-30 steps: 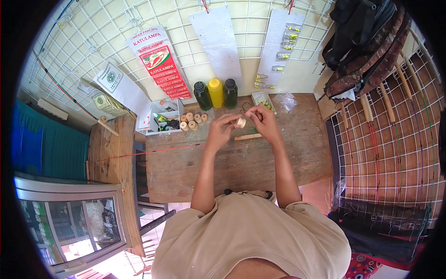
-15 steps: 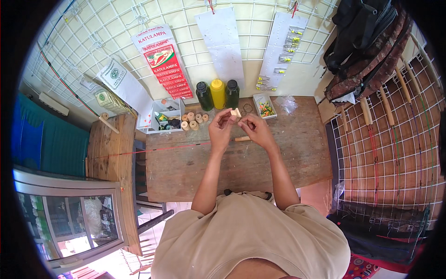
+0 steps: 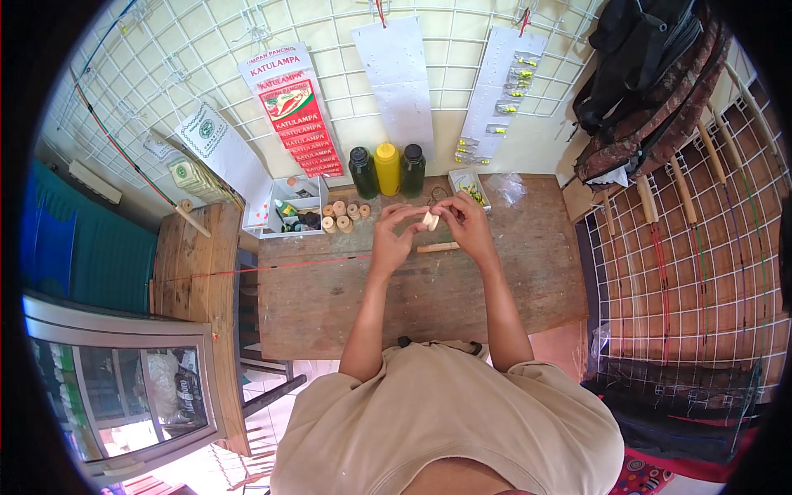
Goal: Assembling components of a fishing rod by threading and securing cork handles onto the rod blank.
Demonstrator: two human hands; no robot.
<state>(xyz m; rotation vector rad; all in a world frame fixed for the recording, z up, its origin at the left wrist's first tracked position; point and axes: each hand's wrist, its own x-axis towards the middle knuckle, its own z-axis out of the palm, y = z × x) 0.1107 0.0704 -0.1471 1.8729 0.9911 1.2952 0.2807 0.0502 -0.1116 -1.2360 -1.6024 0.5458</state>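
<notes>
Above the middle of the wooden table, a small pale wooden spool is held between my two hands. My left hand grips one side of it with thumb and fingers. The fingertips of my right hand are pinched together at its other side; any line between them is too fine to make out. Just below the hands lies a fishing rod with a wooden handle, its thin red shaft reaching left past the table edge.
Several wooden spools stand beside a white divided box. Behind my hands are a yellow bottle and two dark bottles. A small white tray of lures and a clear plastic bag lie back right. Rods hang on the right rack.
The spool has turned and come slightly lower and to the right. My right hand has risen a little, its fingers now up against the spool.
</notes>
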